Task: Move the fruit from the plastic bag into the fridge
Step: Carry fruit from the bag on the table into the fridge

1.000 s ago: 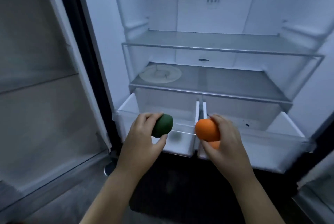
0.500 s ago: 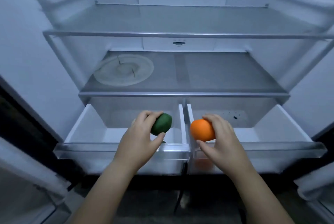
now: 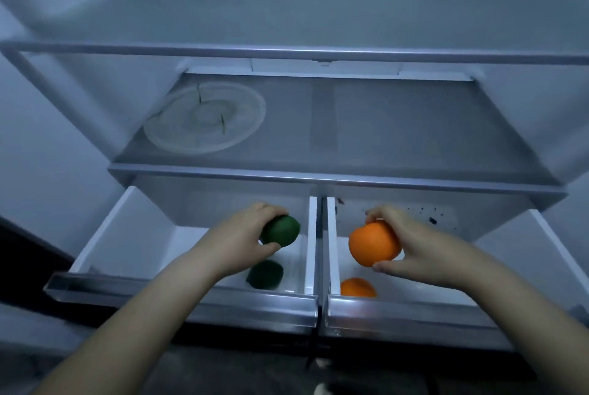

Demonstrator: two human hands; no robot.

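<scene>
Gripping a green fruit (image 3: 282,230) in the left hand (image 3: 236,241), fingers (image 3: 264,208) curled round it, above the left drawer (image 3: 105,229) by its right wall, over a second green fruit (image 3: 265,274) inside. Clasping an orange (image 3: 373,243) likewise in the right hand (image 3: 414,248) above the right drawer (image 3: 414,311), over a second orange (image 3: 357,288) at its front-left corner.

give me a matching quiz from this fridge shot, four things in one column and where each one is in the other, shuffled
Things:
1 loose green fruit
2 loose orange
3 clear plate
4 right hand

Places:
a on the lower shelf
b in the right drawer
c around the held orange
d in the left drawer

Pairs: 1-d, 2-b, 3-a, 4-c
</scene>
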